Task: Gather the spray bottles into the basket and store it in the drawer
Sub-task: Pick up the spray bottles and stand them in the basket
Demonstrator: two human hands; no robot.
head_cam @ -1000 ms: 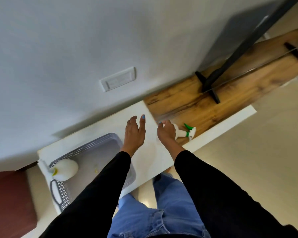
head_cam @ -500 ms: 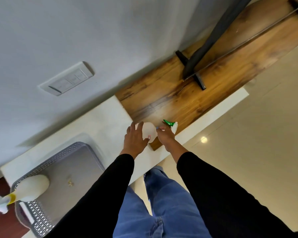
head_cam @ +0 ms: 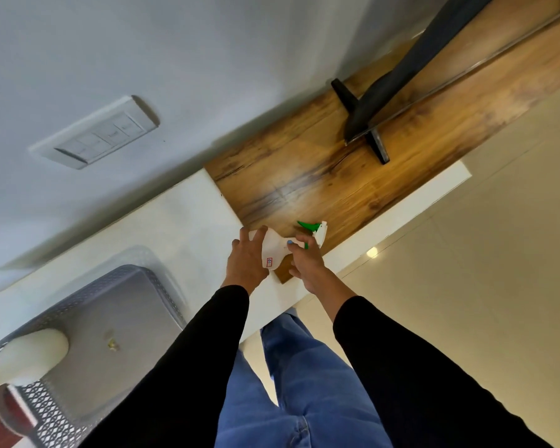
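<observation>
The white plastic spray bottle with the green trigger (head_cam: 274, 250) lies on its side at the front of the counter (head_cam: 188, 221), where the white top meets the brown wooden board (head_cam: 320, 182). Both hands are on it. The left hand (head_cam: 244, 263) is wrapped around the fat round body, fingers curled over the top. The right hand (head_cam: 304, 258) is closed around the thin neck, just under the green and white trigger head.

The grey plastic basket with little holes in its sides (head_cam: 88, 318) sits well apart, far over to the left on the same counter. One white spray bottle with a yellow collar (head_cam: 29, 354) already leans in its corner, with its top sticking out over the rim.

The bottle looks light and stiff, and its smooth sides may be a bit slippery. The neck is the best place to hold, since fingers fit right round it. The trigger could squirt if squeezed, so keep fingers off it. No drawer can be seen here
</observation>
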